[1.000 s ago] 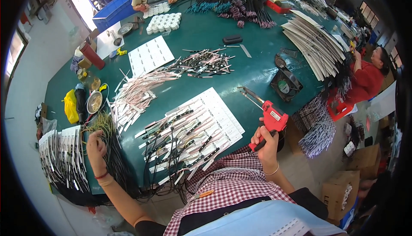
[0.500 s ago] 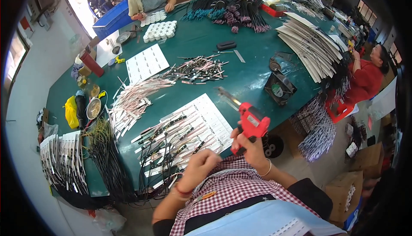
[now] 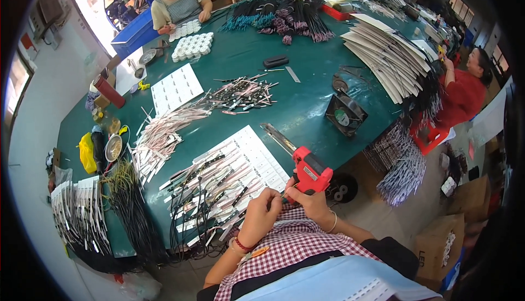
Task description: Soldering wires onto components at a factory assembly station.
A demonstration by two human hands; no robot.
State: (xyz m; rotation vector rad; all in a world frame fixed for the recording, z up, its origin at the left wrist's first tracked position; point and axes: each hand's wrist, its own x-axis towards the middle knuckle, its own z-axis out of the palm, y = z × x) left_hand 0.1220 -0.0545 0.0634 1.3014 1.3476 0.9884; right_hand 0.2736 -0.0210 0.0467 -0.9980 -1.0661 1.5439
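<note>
Right grip (image 3: 313, 204) holds one red soldering gun (image 3: 311, 171), left grip (image 3: 262, 212) beside

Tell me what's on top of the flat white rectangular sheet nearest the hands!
Narrow black, white and pink strips lie across the sheet. Its right part shows; whatever they cover underneath can't be seen.

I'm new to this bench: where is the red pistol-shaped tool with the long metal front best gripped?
Take the tool below its red body, probably from the person's right, as the right hand does: its long metal front points forward and left, away from there.
</note>
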